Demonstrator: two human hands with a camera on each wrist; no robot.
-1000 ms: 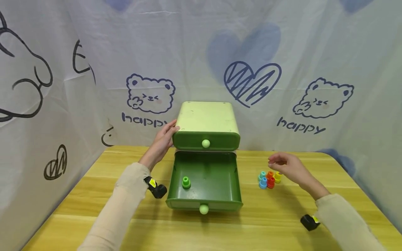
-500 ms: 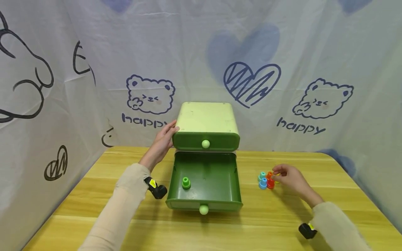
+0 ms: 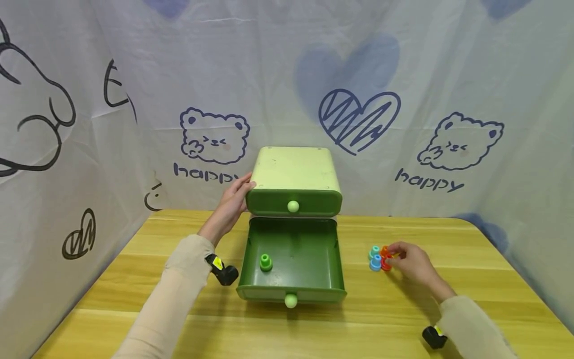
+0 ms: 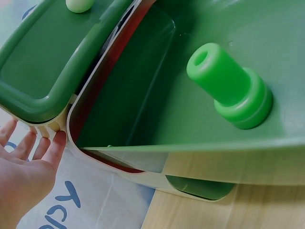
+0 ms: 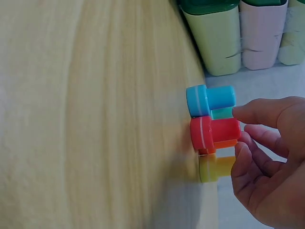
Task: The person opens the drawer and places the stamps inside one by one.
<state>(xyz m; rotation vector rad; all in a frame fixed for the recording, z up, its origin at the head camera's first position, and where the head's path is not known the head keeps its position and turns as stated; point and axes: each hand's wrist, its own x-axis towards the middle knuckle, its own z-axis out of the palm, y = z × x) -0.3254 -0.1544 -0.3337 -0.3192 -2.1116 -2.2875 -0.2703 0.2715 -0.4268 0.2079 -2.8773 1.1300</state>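
My left hand (image 3: 229,204) rests against the left side of a small cream and green drawer cabinet (image 3: 296,167); in the left wrist view its fingertips touch the upper unit's side. Below, a pulled-out drawer (image 3: 314,259) holds one green stepped peg (image 4: 228,86), standing upright. My right hand (image 3: 414,264) is at a cluster of similar pegs on the table. Its thumb and fingertips stand around the tip of the red peg (image 5: 224,129), apart from each other. Beside it are a blue peg (image 5: 219,98), a yellow peg (image 5: 208,168), an orange peg (image 3: 384,249) and a teal peg (image 3: 374,251).
The wooden table (image 3: 251,334) carries the cabinet at its middle. The upper drawer, with its round knob (image 3: 293,206), is closed. A printed cloth (image 3: 287,75) hangs behind and along both sides.
My right hand has come down and slightly forward from above the yellow peg to the red peg. My left hand, the drawer and the green peg have stayed in place.
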